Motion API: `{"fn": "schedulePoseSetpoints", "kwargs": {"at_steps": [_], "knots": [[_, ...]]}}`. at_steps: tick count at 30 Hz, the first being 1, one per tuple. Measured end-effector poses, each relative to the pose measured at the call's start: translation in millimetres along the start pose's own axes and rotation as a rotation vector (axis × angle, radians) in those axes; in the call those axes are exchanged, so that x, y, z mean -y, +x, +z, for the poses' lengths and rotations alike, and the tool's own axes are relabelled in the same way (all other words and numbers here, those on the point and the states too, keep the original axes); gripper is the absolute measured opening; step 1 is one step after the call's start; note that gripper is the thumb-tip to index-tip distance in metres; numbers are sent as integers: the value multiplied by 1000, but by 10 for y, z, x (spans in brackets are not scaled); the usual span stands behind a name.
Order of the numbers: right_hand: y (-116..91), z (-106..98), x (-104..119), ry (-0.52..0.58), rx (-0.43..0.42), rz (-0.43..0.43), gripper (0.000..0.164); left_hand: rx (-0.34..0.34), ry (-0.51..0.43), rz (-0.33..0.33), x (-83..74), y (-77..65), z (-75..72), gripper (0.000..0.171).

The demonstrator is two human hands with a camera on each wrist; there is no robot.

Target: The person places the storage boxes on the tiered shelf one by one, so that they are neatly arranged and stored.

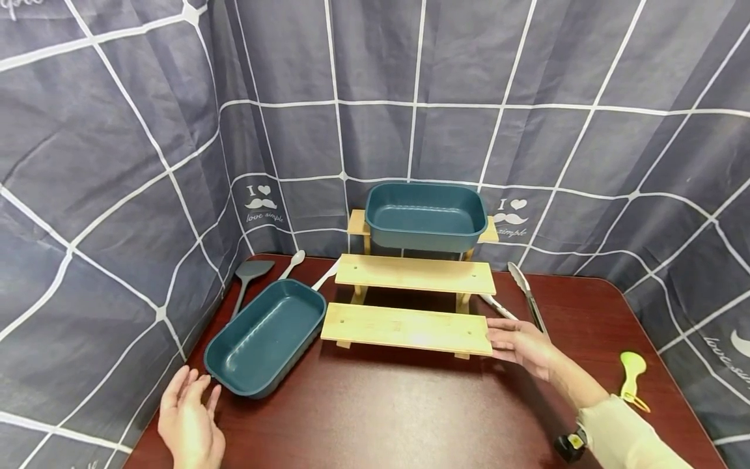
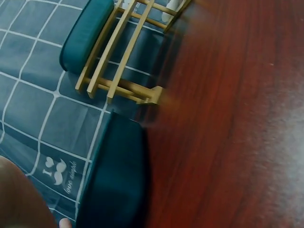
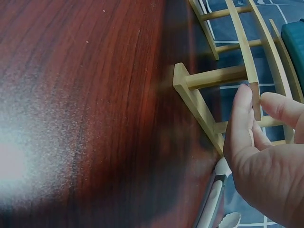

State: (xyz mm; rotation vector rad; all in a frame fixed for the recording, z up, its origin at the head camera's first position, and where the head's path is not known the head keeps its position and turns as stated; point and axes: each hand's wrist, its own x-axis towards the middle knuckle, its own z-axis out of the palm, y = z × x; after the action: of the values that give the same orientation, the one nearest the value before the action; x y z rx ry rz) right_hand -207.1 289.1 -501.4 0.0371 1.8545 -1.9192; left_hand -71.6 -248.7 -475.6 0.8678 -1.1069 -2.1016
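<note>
A three-tier wooden rack stands on the table. My right hand pinches the right end of its lowest board, and in the right wrist view the thumb and fingers lie on either side of that end. One teal bin sits on the top tier. A second teal bin lies on the table to the left of the rack. By that bin's near-left corner, my left hand is held palm up with relaxed fingers and nothing in it. In the left wrist view only a bit of this hand shows.
Left of the rack, a grey spatula and a white spoon lie behind the table bin. Tongs lie right of the rack, and a lime-green peeler-like tool near the right edge. A checked curtain encloses the table.
</note>
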Motion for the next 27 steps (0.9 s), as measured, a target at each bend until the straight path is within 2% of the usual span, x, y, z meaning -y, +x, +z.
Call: {"fn": "schedulePoseSetpoints", "kwargs": {"at_steps": [4,7,12,14,19,27], "knots": [[-11,0,-15,-4,-7,-7,63,0,130,-62,55,32,-50,40],[-14,3,-26,1,-29,-7,63,33,228,-115,97,50,-69,44],[-10,-2,-50,3,-54,0,64,123,384,-196,157,80,-98,75],[-9,-8,-57,-3,-53,3,64,152,416,-220,181,98,-105,85],[-20,-4,-61,-4,-56,5,64,217,455,-276,241,144,-102,96],[-31,14,-68,41,-37,-16,61,244,462,-319,304,177,-85,101]]}}
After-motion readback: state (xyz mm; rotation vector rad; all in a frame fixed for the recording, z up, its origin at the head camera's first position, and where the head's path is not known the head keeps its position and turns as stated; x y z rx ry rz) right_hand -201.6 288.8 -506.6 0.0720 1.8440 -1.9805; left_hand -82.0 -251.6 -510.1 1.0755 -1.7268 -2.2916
